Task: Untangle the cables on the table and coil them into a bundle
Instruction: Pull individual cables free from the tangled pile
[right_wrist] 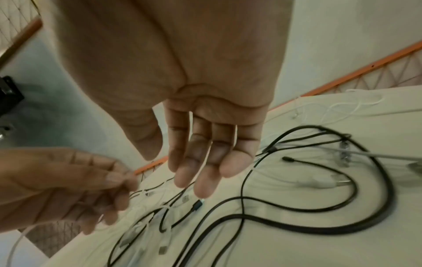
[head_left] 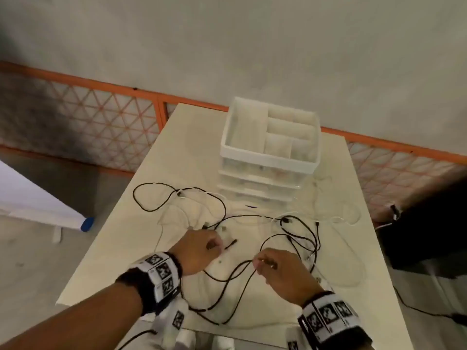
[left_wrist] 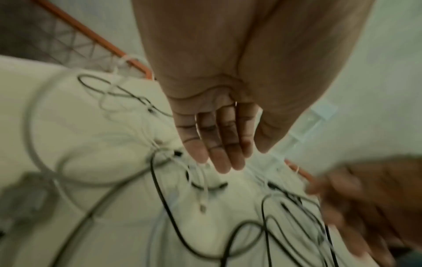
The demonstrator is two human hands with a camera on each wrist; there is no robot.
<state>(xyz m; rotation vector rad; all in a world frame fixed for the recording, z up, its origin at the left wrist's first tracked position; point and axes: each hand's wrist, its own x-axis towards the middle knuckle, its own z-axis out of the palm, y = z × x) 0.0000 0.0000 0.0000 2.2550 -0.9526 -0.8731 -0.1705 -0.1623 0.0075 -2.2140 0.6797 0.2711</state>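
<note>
While black and white cables (head_left: 252, 223) lie tangled across the centre of the pale worktop (head_left: 141, 238), two hands work at the heap. Left hand (head_left: 199, 251), lower centre-left of the head frame, has fingers curled w/ a thin white cable (right_wrist: 18, 240) pinched at the tips, per right-wrist view. Right hand (head_left: 280, 271), lower centre-right, pinches a black cable (head_left: 232, 291) btwn thumb & fingertips. A white drawer organiser (head_left: 270, 147) stands at upper centre, beyond the tangle.

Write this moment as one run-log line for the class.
phase: untangling | left hand: pinches white cable | right hand: over black cable, grip unclear | rest: tangled on table
</note>
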